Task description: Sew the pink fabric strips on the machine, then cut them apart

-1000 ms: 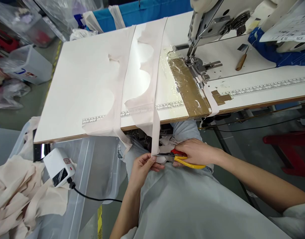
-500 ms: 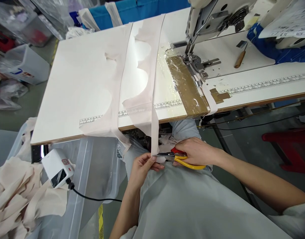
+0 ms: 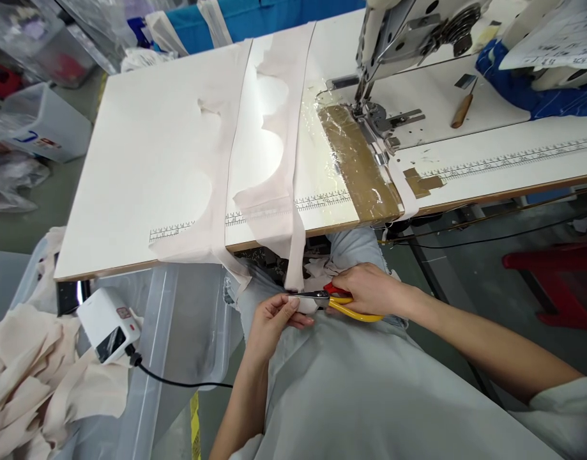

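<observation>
My right hand (image 3: 367, 289) grips scissors (image 3: 354, 309) with yellow and red handles, their blades pointing left. Between its thumb and fingers my left hand (image 3: 280, 318) pinches a small pale pink fabric piece (image 3: 306, 306), right at the blade tips. Just above the blades hangs the loose end of a fabric strip (image 3: 296, 252), apart from the pinched piece. That strip runs down over the table edge from a pale pink cut panel (image 3: 287, 160) with a scalloped side. Left of it lies a second similar panel (image 3: 219, 172), its strip also hanging over the edge.
A sewing machine (image 3: 370, 70) stands on the white table (image 3: 130, 160), with a wooden-handled awl (image 3: 462, 110) to its right. At lower left, a clear plastic bin (image 3: 161, 345) holds fabric scraps (image 3: 25, 377) beside a white device (image 3: 108, 324) with a black cable. A red stool (image 3: 552, 268) stands at right.
The scissor blades have closed through the strip. Its end is now cut free and hangs separately, while the small cut-off piece stays in my left hand. The scissors shifted slightly left.
</observation>
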A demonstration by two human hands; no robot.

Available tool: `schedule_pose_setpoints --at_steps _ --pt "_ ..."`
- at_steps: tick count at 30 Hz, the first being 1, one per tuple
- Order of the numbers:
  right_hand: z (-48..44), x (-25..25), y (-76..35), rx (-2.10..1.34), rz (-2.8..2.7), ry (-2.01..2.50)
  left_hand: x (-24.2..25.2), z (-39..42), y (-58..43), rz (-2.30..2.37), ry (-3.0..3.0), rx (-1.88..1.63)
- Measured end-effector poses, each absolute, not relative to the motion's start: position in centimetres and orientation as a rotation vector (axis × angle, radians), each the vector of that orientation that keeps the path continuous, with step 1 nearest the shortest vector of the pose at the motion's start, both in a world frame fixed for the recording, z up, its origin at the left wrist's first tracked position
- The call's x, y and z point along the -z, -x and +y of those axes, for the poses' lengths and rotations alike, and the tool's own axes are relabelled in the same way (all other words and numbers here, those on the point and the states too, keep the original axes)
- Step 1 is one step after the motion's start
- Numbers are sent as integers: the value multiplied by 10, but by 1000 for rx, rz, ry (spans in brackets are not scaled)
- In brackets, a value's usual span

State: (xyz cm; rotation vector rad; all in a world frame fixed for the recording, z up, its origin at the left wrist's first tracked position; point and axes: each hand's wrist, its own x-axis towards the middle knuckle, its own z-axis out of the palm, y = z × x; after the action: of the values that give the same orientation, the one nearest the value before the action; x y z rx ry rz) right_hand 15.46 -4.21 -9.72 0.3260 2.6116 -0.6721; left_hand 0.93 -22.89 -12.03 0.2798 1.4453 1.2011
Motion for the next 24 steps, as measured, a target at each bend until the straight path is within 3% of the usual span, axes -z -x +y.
schedule_pose_setpoints --at_steps 4,10,13,17,24 --pt "-42 103 -166 764 2641 -360 127 -232 0 1622 -414 -1207" --pt "-49 107 -193 1139 2715 -458 121 -202 18 2353 -1003 -1380" --pt "-51 103 -198 1218 2738 -552 116 -182 15 2329 -1159 -1409" --pt "-46 99 -207 1234 2732 -722 134 -192 16 2155 -844 -1392" --pt "-37 111 -228 1310 2656 -880 180 -273 41 2495 -251 -1098"
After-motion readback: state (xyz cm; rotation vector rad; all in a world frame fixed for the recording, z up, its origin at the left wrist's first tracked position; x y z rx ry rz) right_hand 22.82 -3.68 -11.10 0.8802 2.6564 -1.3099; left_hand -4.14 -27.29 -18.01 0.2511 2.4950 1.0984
